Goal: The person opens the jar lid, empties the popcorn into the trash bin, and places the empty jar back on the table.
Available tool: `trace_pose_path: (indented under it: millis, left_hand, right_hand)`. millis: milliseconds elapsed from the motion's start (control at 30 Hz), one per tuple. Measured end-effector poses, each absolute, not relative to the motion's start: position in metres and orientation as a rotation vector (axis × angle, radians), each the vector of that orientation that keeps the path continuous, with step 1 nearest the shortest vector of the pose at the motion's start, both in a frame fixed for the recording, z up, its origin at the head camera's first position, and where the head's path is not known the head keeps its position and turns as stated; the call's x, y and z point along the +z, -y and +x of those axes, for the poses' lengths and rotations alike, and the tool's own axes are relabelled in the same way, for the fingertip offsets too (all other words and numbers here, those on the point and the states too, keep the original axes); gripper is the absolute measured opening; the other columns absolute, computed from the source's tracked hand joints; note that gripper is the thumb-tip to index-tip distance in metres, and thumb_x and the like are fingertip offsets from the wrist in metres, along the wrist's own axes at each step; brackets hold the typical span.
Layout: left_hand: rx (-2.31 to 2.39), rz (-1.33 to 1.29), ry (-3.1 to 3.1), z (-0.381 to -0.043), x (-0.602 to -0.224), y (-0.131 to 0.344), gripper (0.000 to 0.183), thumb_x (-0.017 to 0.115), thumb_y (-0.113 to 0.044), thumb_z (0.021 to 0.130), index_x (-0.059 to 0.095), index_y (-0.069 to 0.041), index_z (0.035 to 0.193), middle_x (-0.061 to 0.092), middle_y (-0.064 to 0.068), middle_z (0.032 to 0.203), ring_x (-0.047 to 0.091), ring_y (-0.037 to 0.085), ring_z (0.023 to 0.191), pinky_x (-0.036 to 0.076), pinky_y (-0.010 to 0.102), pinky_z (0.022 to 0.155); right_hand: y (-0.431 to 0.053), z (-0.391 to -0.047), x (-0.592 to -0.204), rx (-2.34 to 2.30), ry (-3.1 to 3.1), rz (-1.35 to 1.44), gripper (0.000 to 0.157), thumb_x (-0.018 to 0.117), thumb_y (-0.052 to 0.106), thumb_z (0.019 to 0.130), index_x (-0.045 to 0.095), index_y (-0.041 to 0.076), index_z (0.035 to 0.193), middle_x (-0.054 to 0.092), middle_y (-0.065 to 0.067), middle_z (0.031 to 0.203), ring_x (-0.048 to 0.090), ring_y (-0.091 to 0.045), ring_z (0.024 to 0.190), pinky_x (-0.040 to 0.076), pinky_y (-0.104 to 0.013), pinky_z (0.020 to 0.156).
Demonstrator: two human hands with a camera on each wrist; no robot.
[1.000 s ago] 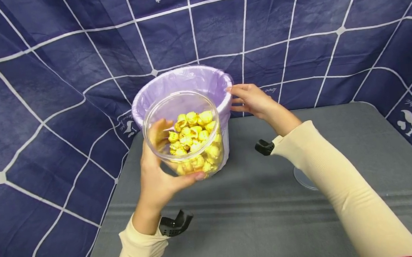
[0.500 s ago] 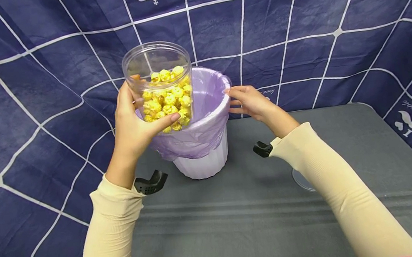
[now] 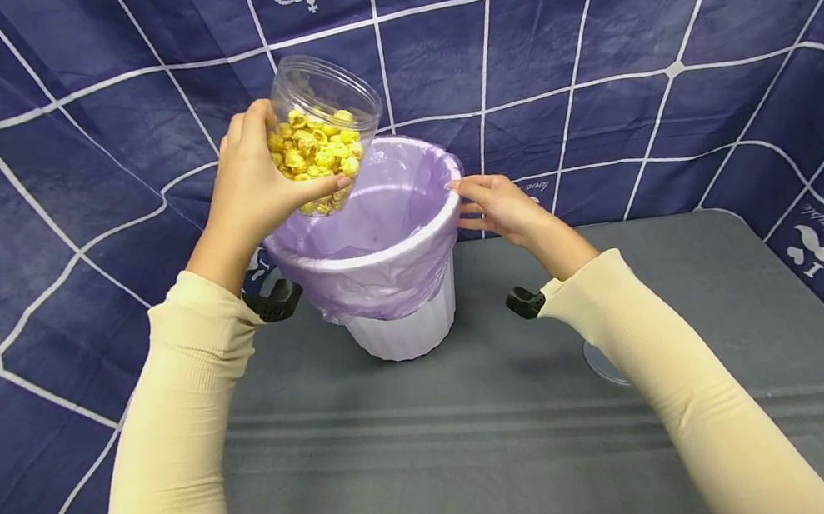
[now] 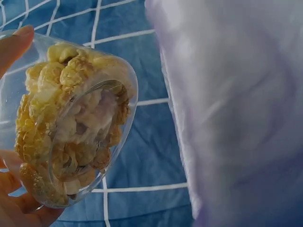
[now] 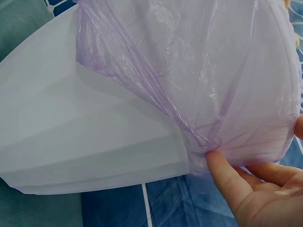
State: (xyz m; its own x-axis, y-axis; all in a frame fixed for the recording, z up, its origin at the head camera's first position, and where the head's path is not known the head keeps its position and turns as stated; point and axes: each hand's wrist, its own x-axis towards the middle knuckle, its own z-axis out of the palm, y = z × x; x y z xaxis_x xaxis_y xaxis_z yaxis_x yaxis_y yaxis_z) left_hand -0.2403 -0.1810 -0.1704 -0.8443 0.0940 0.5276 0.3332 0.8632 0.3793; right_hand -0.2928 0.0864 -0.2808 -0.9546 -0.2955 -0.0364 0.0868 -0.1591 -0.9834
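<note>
My left hand (image 3: 249,178) grips a clear plastic jar (image 3: 328,90), thumb on the near side and fingers behind. Yellow popcorn (image 3: 312,152) fills its lower part. In the head view the jar leans right, its open mouth above the back left of a white trash bin (image 3: 407,334). A purple bag (image 3: 373,282) lines the bin and folds over its rim. On the bin's right side, my right hand (image 3: 501,207) holds the rim through the bag. The right wrist view shows its fingers against the bag (image 5: 189,71). Through the jar's base (image 4: 90,132), popcorn shows in the left wrist view.
A grey-covered table (image 3: 440,455) carries the bin. Partly hidden by the right sleeve (image 3: 664,356), a clear round lid (image 3: 603,367) lies there. Navy cloth (image 3: 585,38) with white grid lines hangs behind and to both sides.
My left hand has raised the jar from in front of the bin up and back, and tipped its mouth to the right. The right hand stays at the rim.
</note>
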Motion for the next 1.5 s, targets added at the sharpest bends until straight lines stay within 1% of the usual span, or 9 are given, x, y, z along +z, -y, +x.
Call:
trace_pose_path:
  millis: [333,500,667,867,1100,1333,1367,1433,1500]
  left_hand:
    - [-0.288,-0.361,2.717,-0.263,-0.147,0.179,0.108,0.074,-0.063,0.052,0.030,-0.006,0.132,0.037,0.018,0.127,0.034,0.040,0.113,0.030,0.054,0.092]
    - [-0.064,-0.472,2.763,-0.271,-0.141,0.179,0.113,0.076,-0.057,0.055,0.022,-0.003,0.138,0.032,0.023,0.131,0.031,0.045,0.115,0.026,0.056,0.095]
    - [0.121,-0.598,2.735,-0.275,-0.141,0.180,0.109,0.081,-0.046,0.055,0.023,0.001,0.135,0.034,0.025,0.126,0.031,0.048,0.113,0.025,0.058,0.093]
    - [0.355,-0.718,2.634,-0.277,-0.147,0.180,0.106,0.084,-0.036,0.052,0.027,0.005,0.131,0.036,0.026,0.122,0.034,0.047,0.109,0.027,0.056,0.092]
    - [0.596,-0.871,2.406,-0.278,-0.154,0.180,0.095,0.086,-0.023,0.048,0.035,0.004,0.124,0.039,0.024,0.116,0.037,0.042,0.104,0.028,0.050,0.093]
    - [0.775,-0.950,2.253,-0.278,-0.154,0.178,0.094,0.085,-0.015,0.048,0.035,0.000,0.127,0.037,0.021,0.119,0.033,0.039,0.112,0.021,0.046,0.101]
    - [0.795,-0.961,2.228,-0.278,-0.153,0.178,0.091,0.083,-0.012,0.050,0.035,0.000,0.127,0.037,0.020,0.120,0.033,0.039,0.112,0.020,0.045,0.102]
    - [0.825,-0.990,2.165,-0.278,-0.153,0.178,0.075,0.076,-0.006,0.061,0.038,-0.001,0.126,0.039,0.019,0.122,0.033,0.038,0.113,0.018,0.044,0.103]
    - [0.863,-1.022,2.083,-0.278,-0.152,0.177,0.057,0.063,0.002,0.073,0.042,-0.002,0.125,0.041,0.018,0.123,0.034,0.037,0.113,0.018,0.042,0.104]
  right_hand:
    - [-0.088,-0.293,-0.282,-2.215,-1.843,-0.237,0.034,0.048,0.013,0.091,0.047,-0.009,0.117,0.051,-0.010,0.105,0.052,-0.026,0.101,0.044,-0.037,0.086]
    - [-0.088,-0.293,-0.282,-2.206,-1.850,-0.242,0.036,0.048,0.013,0.091,0.046,-0.009,0.119,0.051,-0.010,0.107,0.051,-0.027,0.103,0.044,-0.036,0.086]
    - [-0.088,-0.294,-0.283,-2.202,-1.855,-0.238,0.036,0.048,0.013,0.091,0.045,-0.010,0.119,0.050,-0.010,0.107,0.051,-0.027,0.103,0.045,-0.036,0.085]
    - [-0.088,-0.295,-0.283,-2.204,-1.859,-0.236,0.035,0.049,0.013,0.091,0.046,-0.009,0.118,0.051,-0.010,0.104,0.052,-0.027,0.101,0.045,-0.036,0.085]
    - [-0.088,-0.293,-0.282,-2.189,-1.875,-0.234,0.037,0.048,0.014,0.091,0.045,-0.009,0.120,0.051,-0.011,0.107,0.051,-0.027,0.104,0.045,-0.036,0.085]
    - [-0.087,-0.292,-0.281,-2.176,-1.880,-0.227,0.042,0.049,0.016,0.092,0.042,-0.009,0.124,0.048,-0.016,0.116,0.049,-0.029,0.109,0.045,-0.035,0.085]
    - [-0.087,-0.292,-0.281,-2.174,-1.882,-0.231,0.042,0.049,0.016,0.092,0.042,-0.009,0.125,0.047,-0.017,0.118,0.049,-0.029,0.110,0.045,-0.035,0.085]
    - [-0.088,-0.292,-0.281,-2.173,-1.881,-0.236,0.043,0.049,0.016,0.092,0.042,-0.010,0.125,0.046,-0.019,0.122,0.048,-0.030,0.111,0.045,-0.035,0.085]
    - [-0.088,-0.292,-0.281,-2.175,-1.880,-0.236,0.043,0.048,0.017,0.092,0.042,-0.010,0.126,0.044,-0.021,0.124,0.048,-0.030,0.111,0.045,-0.035,0.085]
